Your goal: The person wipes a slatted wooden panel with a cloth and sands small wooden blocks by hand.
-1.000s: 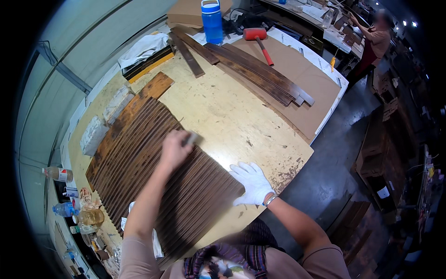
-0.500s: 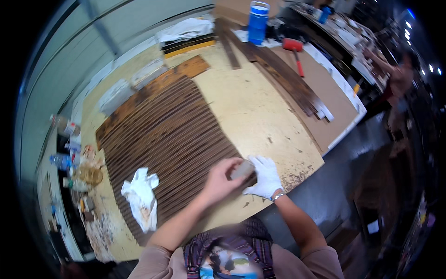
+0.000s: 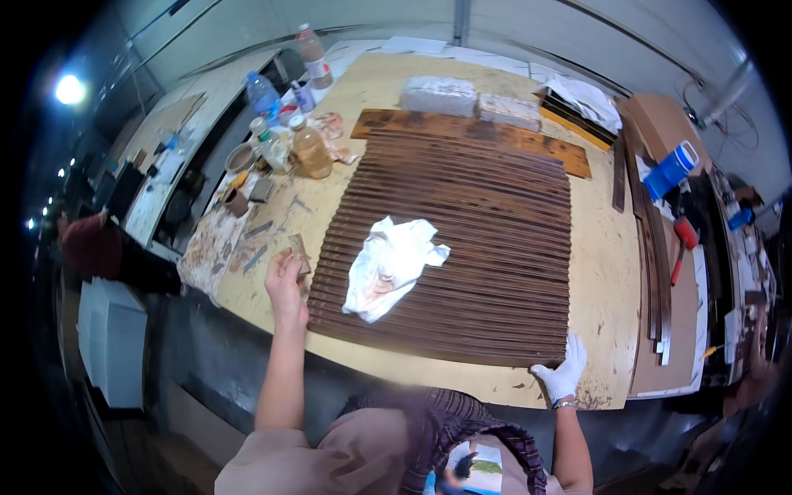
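In my bare left hand (image 3: 286, 289) is a small brown block (image 3: 299, 252), pinched between fingers and thumb just off the left edge of a dark ribbed wooden panel (image 3: 487, 247). The panel lies flat on the pale worktable, its ribs running left to right. At its near right corner rests my right hand (image 3: 563, 373) in a white glove, thumb and fingers apart, touching the corner and holding nothing. A crumpled white cloth (image 3: 384, 272) with brownish stains lies on the panel's left half.
Along the panel's far edge runs a stained plank (image 3: 462, 128), with pale wrapped blocks (image 3: 437, 95) behind it. Bottles (image 3: 310, 148) and a stained rag crowd the far left. Dark strips (image 3: 652, 264), a blue jug (image 3: 670, 171) and a red mallet (image 3: 684, 235) are at right.
My view has swung left. My left hand has moved with the block from beside the right hand to the panel's left edge. My right hand stays at the near right corner.
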`<state>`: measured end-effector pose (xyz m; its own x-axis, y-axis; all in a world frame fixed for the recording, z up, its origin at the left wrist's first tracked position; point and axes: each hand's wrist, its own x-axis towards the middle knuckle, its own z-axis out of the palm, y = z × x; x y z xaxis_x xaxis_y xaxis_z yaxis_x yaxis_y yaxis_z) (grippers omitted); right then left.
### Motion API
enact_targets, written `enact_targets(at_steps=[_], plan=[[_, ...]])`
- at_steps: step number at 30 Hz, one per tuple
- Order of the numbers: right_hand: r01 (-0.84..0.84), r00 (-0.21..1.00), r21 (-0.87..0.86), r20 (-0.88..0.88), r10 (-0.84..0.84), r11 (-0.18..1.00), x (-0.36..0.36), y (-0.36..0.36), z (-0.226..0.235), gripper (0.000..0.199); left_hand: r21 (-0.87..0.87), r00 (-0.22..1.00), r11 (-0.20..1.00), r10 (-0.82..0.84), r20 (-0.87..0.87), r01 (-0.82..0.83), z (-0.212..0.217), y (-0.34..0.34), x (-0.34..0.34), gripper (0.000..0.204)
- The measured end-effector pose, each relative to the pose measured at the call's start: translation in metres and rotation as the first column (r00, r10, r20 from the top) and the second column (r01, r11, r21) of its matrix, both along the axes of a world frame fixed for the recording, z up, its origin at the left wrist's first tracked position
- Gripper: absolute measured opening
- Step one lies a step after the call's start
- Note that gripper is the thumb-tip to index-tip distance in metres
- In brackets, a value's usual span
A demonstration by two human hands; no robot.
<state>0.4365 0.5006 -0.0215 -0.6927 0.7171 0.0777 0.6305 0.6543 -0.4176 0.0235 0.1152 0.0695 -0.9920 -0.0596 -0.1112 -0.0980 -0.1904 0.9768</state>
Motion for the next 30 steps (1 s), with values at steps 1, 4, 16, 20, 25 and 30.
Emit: enact_targets(at_steps=[1,4,16,20,25,30], plan=[[-0.004,1.000,0.007,0.000,0.004,1.000,0.000,0.001,-0.004,0.119,-0.150,0.998,0.988,0.014,-0.063,-0.023,-0.006,-0.018,-0.002,0.034],[0.007,1.000,0.003,-0.011,-0.007,1.000,0.000,0.004,-0.003,0.121,-0.419,0.975,0.906,-0.144,-0.171,0.060,-0.050,-0.037,0.000,0.035],[-0.004,1.000,-0.084,-0.010,0.003,0.996,0.019,0.026,-0.035,0.128,-0.917,0.718,0.399,-0.633,-0.289,-0.017,-0.018,-0.025,-0.009,0.037],[-0.098,0.995,-0.124,-0.001,0.098,0.987,0.026,0.036,-0.031,0.111,-0.911,0.867,0.370,-0.376,-0.326,-0.183,-0.035,-0.039,-0.041,0.036],[0.157,0.786,-0.398,-0.504,-0.359,0.904,-0.001,0.050,0.013,0.063,-0.792,0.867,0.592,-0.305,-0.393,-0.151,-0.032,-0.044,-0.051,0.035],[-0.469,0.877,0.071,-0.082,0.474,0.880,-0.226,-0.095,0.123,0.084,-0.637,0.911,0.771,-0.250,-0.327,-0.017,-0.034,-0.033,-0.045,0.036]])
